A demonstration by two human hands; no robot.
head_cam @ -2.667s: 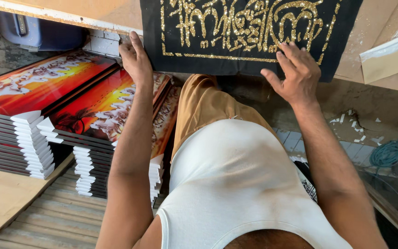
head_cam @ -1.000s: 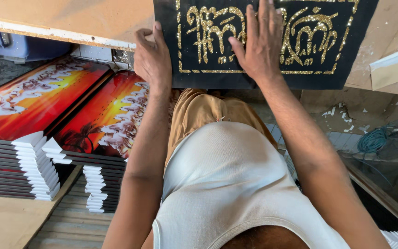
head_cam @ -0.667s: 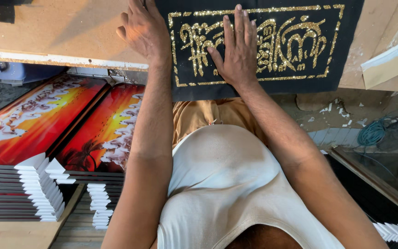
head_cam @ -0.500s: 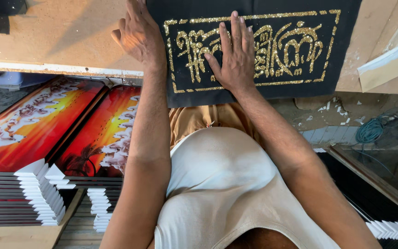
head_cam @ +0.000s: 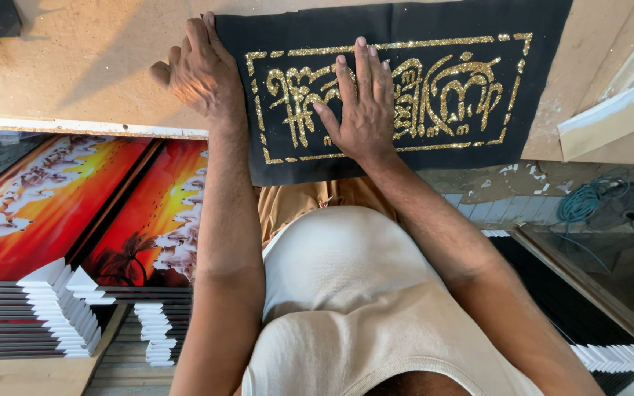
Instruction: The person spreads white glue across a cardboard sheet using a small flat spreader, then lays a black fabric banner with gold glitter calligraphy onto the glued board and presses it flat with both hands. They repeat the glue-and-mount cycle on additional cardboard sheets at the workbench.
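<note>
The black cloth with gold glitter lettering (head_cam: 398, 88) lies flat on the tabletop (head_cam: 75, 66), with its long axis running left to right along the near edge of the tabletop, and its lower border hangs a little over this edge. The right hand (head_cam: 361, 110) is pressed flat on the left half of the gold design, fingers spread and pointing away from the person, so its grip is open and clamps nothing. The left hand (head_cam: 199, 70) rests at the left edge of the cloth, near its far left corner, partly on the cloth and partly on the bare tabletop; its fingers are bent loosely and lie on the surface, and I do not see them close on the cloth. So the larger part of the cloth stretches to the right of both hands, and the right hand is the nearer 1 to this free part. At the right edge of the tabletop lies a folded piece of pale card (head_cam: 596, 125). Under the tabletop, on the left, stand 2 stacks of framed orange pictures (head_cam: 75, 213). Compared with the frame of 0.5 s ago, the right hand has moved slightly to the right over the lettering, and the left hand sits almost at the same place on the cloth edge.
</note>
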